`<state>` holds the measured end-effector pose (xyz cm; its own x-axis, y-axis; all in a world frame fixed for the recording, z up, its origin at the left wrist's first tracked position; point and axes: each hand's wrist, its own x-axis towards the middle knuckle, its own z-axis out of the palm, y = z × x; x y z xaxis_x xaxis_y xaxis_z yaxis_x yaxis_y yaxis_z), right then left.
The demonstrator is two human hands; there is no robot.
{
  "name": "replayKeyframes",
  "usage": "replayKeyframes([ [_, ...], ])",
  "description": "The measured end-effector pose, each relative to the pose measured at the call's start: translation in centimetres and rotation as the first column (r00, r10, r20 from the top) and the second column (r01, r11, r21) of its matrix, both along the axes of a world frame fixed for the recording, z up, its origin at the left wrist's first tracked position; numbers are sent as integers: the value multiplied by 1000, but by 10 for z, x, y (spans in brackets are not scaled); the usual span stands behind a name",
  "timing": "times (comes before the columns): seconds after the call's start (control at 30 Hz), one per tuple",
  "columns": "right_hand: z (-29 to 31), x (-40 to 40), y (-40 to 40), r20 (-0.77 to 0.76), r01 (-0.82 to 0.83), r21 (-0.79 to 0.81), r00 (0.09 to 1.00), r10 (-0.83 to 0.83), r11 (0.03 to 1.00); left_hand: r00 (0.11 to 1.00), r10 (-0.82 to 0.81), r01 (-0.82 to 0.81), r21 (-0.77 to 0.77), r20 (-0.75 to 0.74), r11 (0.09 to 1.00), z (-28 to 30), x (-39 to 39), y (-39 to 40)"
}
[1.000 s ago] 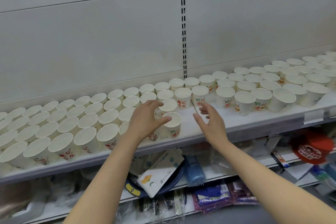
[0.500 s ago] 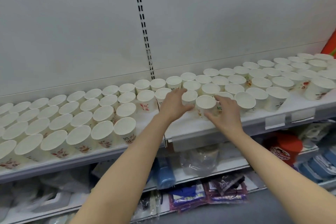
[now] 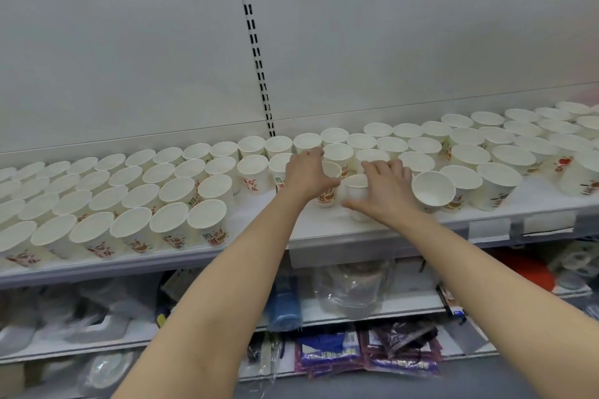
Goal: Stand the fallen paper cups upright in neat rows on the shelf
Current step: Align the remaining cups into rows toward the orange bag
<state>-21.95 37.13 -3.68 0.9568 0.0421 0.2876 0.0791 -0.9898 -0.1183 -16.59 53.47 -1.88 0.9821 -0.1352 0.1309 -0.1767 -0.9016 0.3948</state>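
Observation:
White paper cups with red and green print stand in rows along the white shelf. The left block of cups is upright and tight. At the shelf's middle, my left hand grips one upright cup from the left. My right hand grips a second cup just beside it, fingers curled over its rim. Right of my right hand, another cup leans toward me, showing its open mouth. More upright cups fill the right end.
A slotted upright runs down the white back panel. Price tag holders hang on the shelf's front edge. Lower shelves hold plastic bags, blue and purple packets and a red item.
Both hands moved right from the front gap onto two cups at the shelf's middle and now hold them side by side. The view shifted with them.

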Motion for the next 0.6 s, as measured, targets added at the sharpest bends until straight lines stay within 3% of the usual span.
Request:
replayKeyframes([
  [0.27,6,1,11,-57,67,14,996,-67,998,999,-1,0,-29,-36,1000,30,-35,87],
  [0.43,6,-5,25,94,62,13,994,-63,998,994,43,-43,6,-104,999,35,-44,135],
  [0.53,6,-7,34,111,-7,192,994,-15,981,993,52,-41,102,-107,994,29,-40,144],
  [0.6,6,-7,49,104,-161,406,986,130,899,995,40,-23,169,-96,985,24,-36,145],
])
